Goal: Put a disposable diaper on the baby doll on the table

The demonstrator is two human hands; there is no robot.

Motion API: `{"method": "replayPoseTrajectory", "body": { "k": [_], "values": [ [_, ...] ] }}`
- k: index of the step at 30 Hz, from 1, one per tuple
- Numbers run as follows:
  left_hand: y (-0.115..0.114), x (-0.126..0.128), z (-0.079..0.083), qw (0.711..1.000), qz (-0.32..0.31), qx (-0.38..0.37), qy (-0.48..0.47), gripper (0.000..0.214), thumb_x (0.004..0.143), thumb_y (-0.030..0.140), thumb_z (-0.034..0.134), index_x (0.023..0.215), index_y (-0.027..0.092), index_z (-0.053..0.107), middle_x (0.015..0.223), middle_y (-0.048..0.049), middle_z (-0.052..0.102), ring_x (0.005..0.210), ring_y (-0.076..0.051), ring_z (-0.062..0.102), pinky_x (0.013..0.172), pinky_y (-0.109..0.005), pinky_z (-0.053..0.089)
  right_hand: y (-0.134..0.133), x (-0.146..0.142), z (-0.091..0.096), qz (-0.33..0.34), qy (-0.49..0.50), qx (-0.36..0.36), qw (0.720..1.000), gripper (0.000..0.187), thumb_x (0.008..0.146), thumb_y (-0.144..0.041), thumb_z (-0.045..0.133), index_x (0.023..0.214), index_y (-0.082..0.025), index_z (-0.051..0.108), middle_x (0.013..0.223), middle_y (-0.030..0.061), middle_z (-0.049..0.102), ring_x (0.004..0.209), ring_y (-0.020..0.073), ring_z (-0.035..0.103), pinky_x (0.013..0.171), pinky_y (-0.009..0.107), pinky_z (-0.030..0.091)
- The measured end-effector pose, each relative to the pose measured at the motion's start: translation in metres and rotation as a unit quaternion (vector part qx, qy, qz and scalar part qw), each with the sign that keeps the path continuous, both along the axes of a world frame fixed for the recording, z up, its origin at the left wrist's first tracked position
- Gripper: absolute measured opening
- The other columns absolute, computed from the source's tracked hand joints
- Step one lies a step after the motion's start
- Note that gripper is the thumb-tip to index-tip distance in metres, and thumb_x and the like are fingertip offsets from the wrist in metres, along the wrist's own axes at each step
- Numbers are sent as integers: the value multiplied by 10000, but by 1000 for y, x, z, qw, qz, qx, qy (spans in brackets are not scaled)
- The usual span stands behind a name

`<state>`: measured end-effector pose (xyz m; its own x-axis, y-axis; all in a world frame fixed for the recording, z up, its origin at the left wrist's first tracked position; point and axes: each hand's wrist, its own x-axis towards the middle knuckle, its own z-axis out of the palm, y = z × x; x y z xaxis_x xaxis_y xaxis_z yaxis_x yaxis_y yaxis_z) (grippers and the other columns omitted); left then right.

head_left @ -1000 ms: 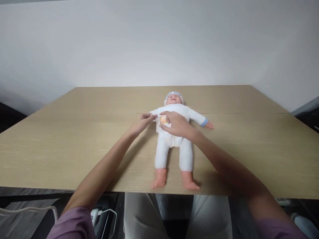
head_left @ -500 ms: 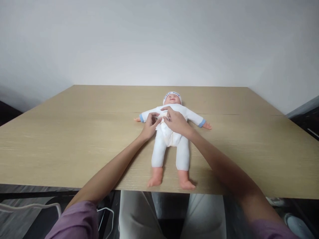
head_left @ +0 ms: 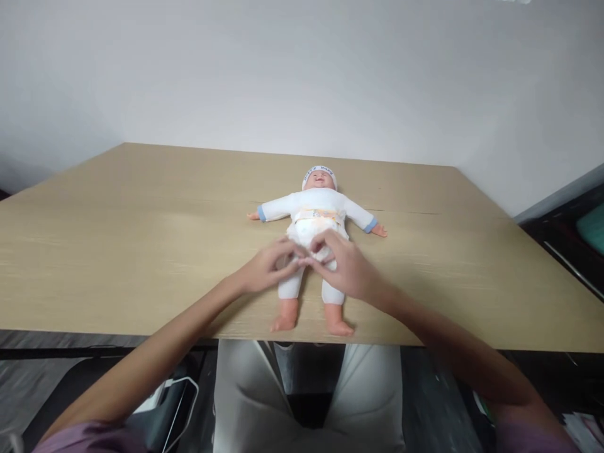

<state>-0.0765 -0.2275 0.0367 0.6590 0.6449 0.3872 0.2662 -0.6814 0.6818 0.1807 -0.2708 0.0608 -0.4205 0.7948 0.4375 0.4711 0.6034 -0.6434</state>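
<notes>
A baby doll (head_left: 315, 211) in a white romper and a white cap lies face up on the wooden table (head_left: 141, 239), arms spread, bare feet near the front edge. The romper is pulled up at the waist, showing a diaper band. My left hand (head_left: 268, 267) and my right hand (head_left: 342, 264) meet over the doll's hips, fingers curled and pinching the white cloth at the crotch of the romper. Both hands cover the doll's upper legs.
A plain white wall stands behind the table. My light trousers (head_left: 306, 396) show below the table's front edge. A white cable (head_left: 182, 402) lies on the floor at lower left. Dark furniture with a teal item (head_left: 592, 229) sits at the far right.
Both hands have slid from the doll's chest down to its hips. The romper top now sits higher, baring the diaper band. The view has shifted slightly left.
</notes>
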Motion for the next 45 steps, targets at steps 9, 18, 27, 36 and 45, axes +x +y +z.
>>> {"method": "replayPoseTrajectory", "body": {
  "k": [9, 18, 27, 36, 45],
  "values": [
    [3, 17, -16, 987, 132, -16, 93, 435, 1018, 628, 708, 950, 213, 596, 899, -33, 698, 825, -231, 596, 850, -384, 424, 9, 28, -28, -90, -123, -51, 987, 72, 1063, -255, 707, 998, -223, 710, 951, 31, 777, 878, 198, 717, 818, 320, 504],
    [16, 26, -25, 985, 149, 21, 82, 454, 1053, 522, 703, 764, 206, 552, 728, 6, 619, 769, -198, 583, 863, -385, 415, -1, 9, -42, -148, -147, -5, 978, 170, 1055, -265, 737, 1215, -210, 723, 1231, 99, 740, 1033, 262, 742, 869, 382, 572],
    [10, 20, -30, 987, 153, 44, 11, 260, 1048, 450, 731, 977, 201, 740, 1434, -138, 683, 1286, -308, 661, 1105, -449, 525, -13, 8, -48, -119, -99, -20, 988, 308, 1053, -301, 707, 1351, -228, 680, 1515, 163, 664, 1401, 380, 644, 1173, 582, 555],
    [9, 25, -30, 984, 170, -50, -12, 300, 971, 474, 786, 977, 225, 619, 902, -29, 627, 878, -226, 548, 828, -372, 463, -3, 7, -48, -166, 1, -89, 982, 230, 975, -376, 758, 1133, -247, 650, 1012, 61, 720, 930, 256, 691, 846, 399, 566],
    [12, 27, -33, 893, 179, -341, -234, 649, 758, 517, 997, 1080, 233, 510, 960, -7, 719, 848, -170, 673, 802, -311, 550, 19, 40, -27, -164, 78, -171, 968, 266, 942, -469, 815, 1007, -256, 669, 1059, 30, 848, 931, 220, 787, 840, 353, 558]
  ]
}}
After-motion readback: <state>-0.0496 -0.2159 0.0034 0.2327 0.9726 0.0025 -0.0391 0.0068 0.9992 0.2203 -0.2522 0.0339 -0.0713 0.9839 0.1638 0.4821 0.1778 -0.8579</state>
